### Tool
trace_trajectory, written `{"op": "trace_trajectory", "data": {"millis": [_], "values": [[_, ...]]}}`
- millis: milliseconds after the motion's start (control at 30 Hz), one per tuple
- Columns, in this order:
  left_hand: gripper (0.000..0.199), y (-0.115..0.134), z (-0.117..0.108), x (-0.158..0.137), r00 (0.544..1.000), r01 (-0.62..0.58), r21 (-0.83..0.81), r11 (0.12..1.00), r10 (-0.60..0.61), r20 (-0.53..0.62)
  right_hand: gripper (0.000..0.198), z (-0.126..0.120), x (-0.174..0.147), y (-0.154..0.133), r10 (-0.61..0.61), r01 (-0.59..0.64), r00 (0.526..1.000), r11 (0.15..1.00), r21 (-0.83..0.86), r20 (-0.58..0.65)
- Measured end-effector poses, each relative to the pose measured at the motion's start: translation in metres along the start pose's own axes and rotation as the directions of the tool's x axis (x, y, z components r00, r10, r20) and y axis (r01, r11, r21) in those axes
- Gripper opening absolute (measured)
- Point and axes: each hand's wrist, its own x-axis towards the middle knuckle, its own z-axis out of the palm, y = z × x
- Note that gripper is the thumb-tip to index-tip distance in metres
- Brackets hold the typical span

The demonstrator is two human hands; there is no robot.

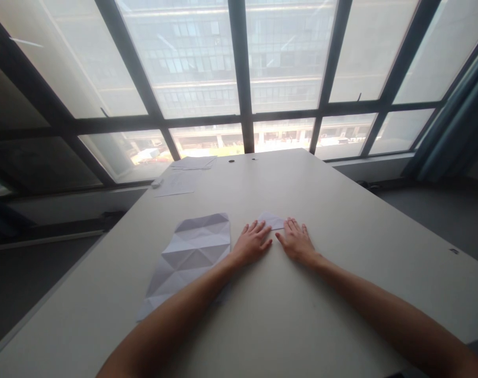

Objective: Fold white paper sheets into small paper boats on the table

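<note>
A small folded piece of white paper (272,220) lies flat on the table, its ends partly covered by my fingers. My left hand (253,242) rests on its left end with the fingers spread and stretched out. On the right end, my right hand (296,240) lies flat, fingers also stretched. Both thumbs point inward, close to each other but apart. Left of my left hand, a larger sheet of creased white paper (197,242) lies unfolded, with fold lines across it. My left forearm hides part of that sheet's lower right side.
The long white table (341,231) reaches toward the windows (282,58). At its far left are several loose paper sheets (194,163) and a small white object (157,182) by the edge. A dark round hole (231,161) shows near the far end. A curtain (455,110) hangs at right.
</note>
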Motion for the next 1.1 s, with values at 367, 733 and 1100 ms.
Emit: {"op": "trace_trajectory", "data": {"millis": [367,733,1100], "values": [[0.053,-0.001,0.000,-0.002,1.000,0.013,-0.004,1.000,-0.013,0.013,0.071,0.000,-0.004,-0.002,-0.002,0.002,1.000,1.000,0.001,0.006],[0.051,-0.003,-0.004,-0.012,1.000,0.026,-0.009,1.000,-0.026,0.017,0.067,0.001,-0.007,-0.006,-0.013,0.012,1.000,1.000,0.004,0.014],[0.051,-0.005,-0.003,-0.009,1.000,0.024,-0.017,1.000,-0.024,0.020,0.066,-0.001,-0.012,-0.004,-0.052,0.052,0.999,0.999,-0.001,-0.016]]}}
